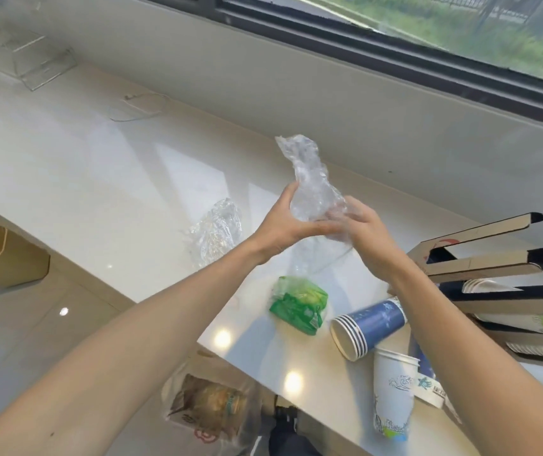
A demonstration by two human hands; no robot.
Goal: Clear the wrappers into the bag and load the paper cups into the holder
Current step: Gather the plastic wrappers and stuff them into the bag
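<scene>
Above the white counter, my left hand point(288, 222) and my right hand point(364, 225) both grip a long crumpled clear plastic wrapper point(306, 179) that sticks up between them. Another clear wrapper point(214, 232) lies on the counter to the left. A green wrapper point(299, 304) lies below my hands. A nested stack of blue paper cups point(367, 325) lies on its side to the right, with white printed cups point(392, 390) beside it. The cardboard cup holder point(481, 258) at the right edge has cups in its slots. A clear bag point(211, 406) with rubbish hangs below the counter edge.
The white counter point(99, 179) runs along a window sill and wall. Clear acrylic stands point(43, 67) sit at the far left. A tan bin point(0, 258) stands on the floor at the left.
</scene>
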